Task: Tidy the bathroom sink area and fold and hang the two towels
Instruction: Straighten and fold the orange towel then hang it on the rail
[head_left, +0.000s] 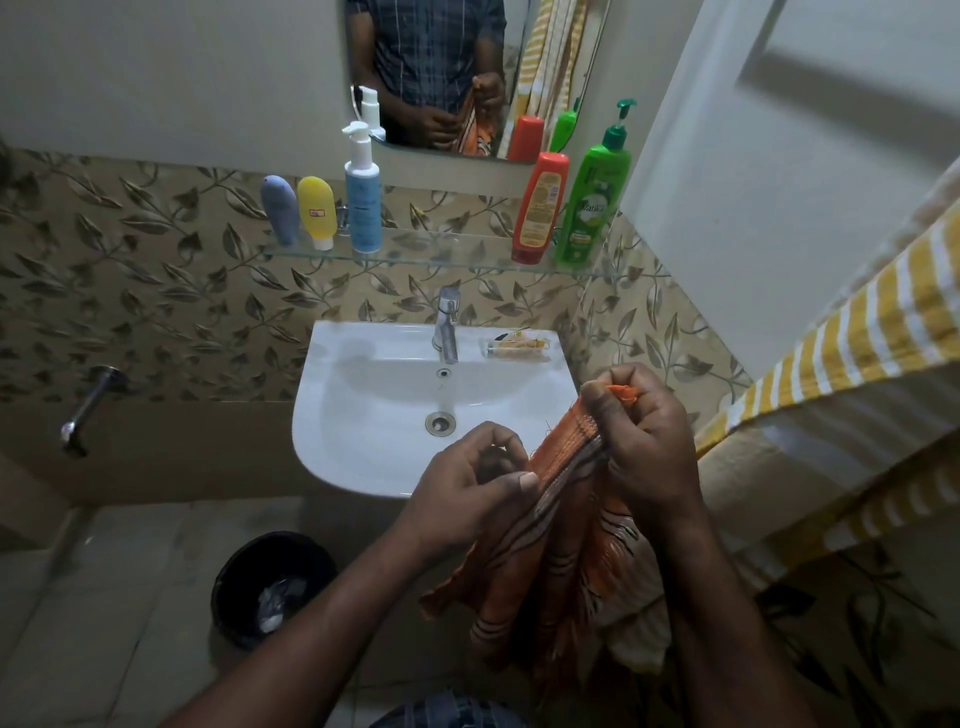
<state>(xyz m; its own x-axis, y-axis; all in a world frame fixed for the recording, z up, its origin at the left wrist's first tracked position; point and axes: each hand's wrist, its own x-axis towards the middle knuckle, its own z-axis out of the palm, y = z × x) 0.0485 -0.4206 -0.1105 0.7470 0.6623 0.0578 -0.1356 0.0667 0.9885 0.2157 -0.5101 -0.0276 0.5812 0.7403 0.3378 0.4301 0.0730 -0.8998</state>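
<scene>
Leaf-patterned tiles back a white wash basin (332, 415), with a glass shelf (441, 254) of bottles above it and a black bin (234, 587) on the floor below. The orange striped towel (561, 561) is held in the air in front of the basin's front right edge. The left hand (467, 483) pinches its top edge between thumb and curled fingers. The right hand (644, 431), a little higher, is closed tightly round a corner (a tuft of orange pokes out above the fist). The held edge slants up from left to right, and the towel's length hangs straight down in loose folds. A yellow-and-white striped towel (857, 332) hangs at the right.
</scene>
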